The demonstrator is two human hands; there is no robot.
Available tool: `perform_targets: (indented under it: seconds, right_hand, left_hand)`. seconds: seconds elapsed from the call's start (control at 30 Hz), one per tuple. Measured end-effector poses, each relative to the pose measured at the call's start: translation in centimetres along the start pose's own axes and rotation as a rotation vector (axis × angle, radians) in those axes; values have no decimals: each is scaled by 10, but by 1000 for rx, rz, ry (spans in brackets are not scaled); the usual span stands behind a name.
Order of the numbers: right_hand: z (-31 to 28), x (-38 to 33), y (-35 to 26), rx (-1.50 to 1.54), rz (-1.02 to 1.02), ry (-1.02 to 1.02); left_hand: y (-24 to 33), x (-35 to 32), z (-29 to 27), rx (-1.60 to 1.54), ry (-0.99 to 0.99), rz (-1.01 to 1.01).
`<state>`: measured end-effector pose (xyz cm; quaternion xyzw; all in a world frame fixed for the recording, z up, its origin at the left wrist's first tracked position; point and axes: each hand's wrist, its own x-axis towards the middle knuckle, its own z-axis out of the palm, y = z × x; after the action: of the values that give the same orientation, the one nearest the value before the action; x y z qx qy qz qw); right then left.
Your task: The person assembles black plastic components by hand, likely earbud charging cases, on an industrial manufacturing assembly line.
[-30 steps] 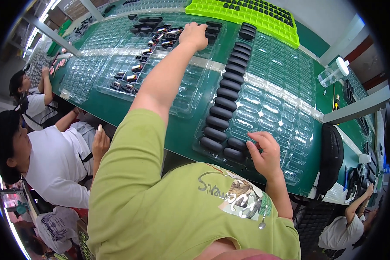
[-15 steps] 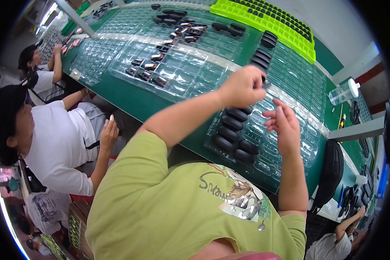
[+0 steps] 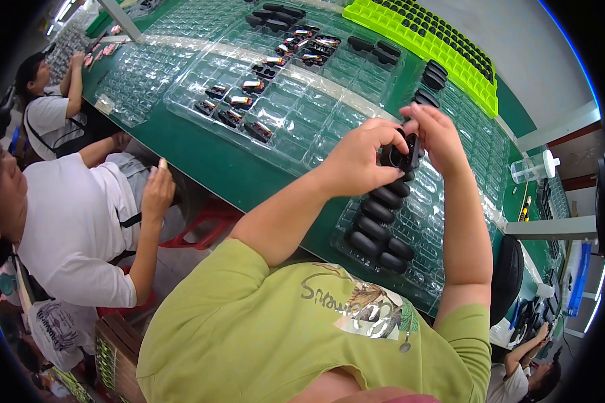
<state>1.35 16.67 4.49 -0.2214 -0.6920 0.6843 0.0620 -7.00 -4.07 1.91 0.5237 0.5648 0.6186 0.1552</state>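
Note:
My left hand [image 3: 364,156] and my right hand [image 3: 439,138] meet over the clear plastic trays. Between them is a small black case [image 3: 411,153] that appears opened, its parts partly hidden by my fingers. My left thumb and fingers close around its left side. Fingers of my right hand pinch at its upper right. Just below my hands, a row of rounded black cases [image 3: 375,213] sits in a clear compartment tray [image 3: 423,235]. More black cases [image 3: 434,75] stand in a line beyond my hands.
Left of my hands, another clear tray [image 3: 292,127] carries black pieces with small silvery cylinders [image 3: 252,86]. A bright green tray [image 3: 489,94] of dark parts lies at the back. Right are a clear jar [image 3: 532,168] and a metal post [image 3: 551,227]. People in white shirts [image 3: 81,221] sit nearby.
My right hand has moved up and left to the case, joining my left hand. The fingers of my right hand, apart before, are now closed on it. The view has shifted slightly.

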Motion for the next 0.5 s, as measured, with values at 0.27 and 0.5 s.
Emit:
perform_targets:
  seconds: [0.27,0.5]
  right_hand:
    - [71,171,-7,-819,-337,282]
    - [128,210,-4,-1123,-305,439]
  left_hand:
    - [29,-4,-3,-233,254,-145]
    - [19,-6,-4,-245,333,-108]
